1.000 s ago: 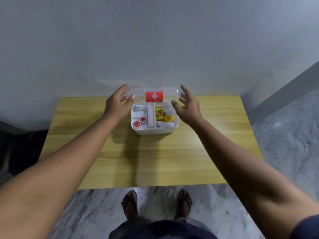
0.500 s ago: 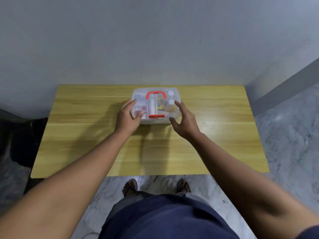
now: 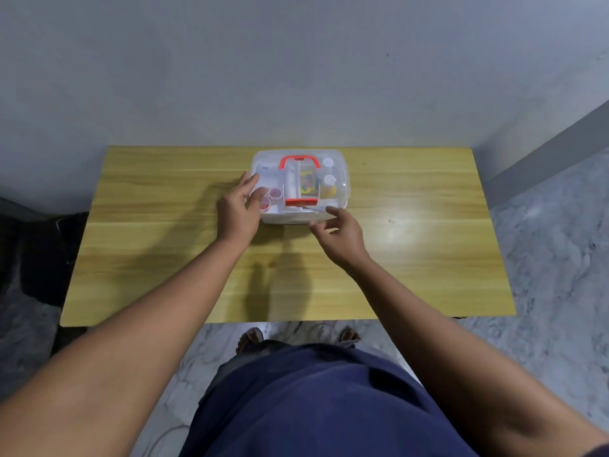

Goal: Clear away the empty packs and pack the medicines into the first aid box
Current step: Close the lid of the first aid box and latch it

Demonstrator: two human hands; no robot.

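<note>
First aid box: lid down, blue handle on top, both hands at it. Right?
No. The handle is red, not blue; the head view shows it. The rest stands: first aid box lid down, left hand and right hand at it.

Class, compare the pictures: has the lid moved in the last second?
Yes. The lid stood upright at the back edge of the box; it has swung down and forward and now lies shut on it.
</note>
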